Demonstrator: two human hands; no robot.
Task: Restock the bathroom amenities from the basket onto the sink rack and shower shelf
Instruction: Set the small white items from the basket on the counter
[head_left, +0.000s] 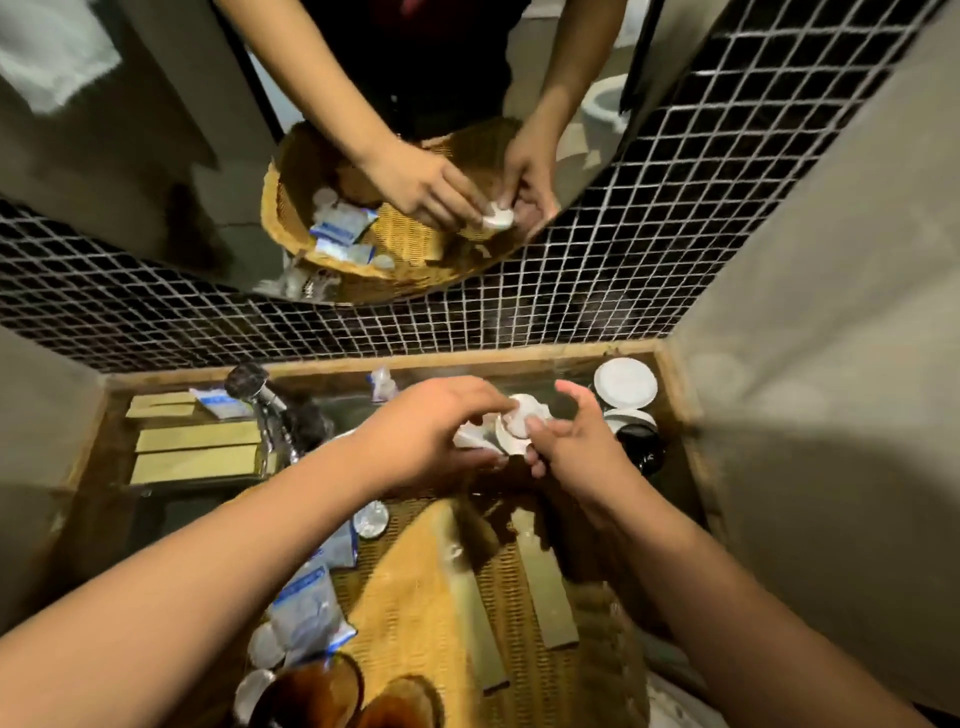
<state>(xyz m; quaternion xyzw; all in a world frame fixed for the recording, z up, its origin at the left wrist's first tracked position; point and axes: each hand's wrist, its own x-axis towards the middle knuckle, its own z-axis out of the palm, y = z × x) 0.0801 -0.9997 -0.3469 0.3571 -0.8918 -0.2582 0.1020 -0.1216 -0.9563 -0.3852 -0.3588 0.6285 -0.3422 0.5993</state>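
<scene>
Both hands meet just beyond the far rim of the wicker basket (506, 577), over the wooden-framed sink rack (467, 352). The left hand (431, 431) comes in with its fingers curled, pinching the round white amenity (517, 422) on its near-left side. The right hand (582, 447) takes the other side, thumb pressed to the amenity's face, forefinger lifted clear above it. So the amenity is held between the two hands, above the rack, outside the basket. Inside the basket lie blue-and-white sachets (306, 608) on its left side and long olive boxes (545, 587) toward its right. Beyond the basket to the left, more olive boxes (197, 441) lie stacked flat on the rack. Beyond it to the right sit white round lids (626, 383). Amber bottles (306, 691) stand at the basket's near-left edge.
</scene>
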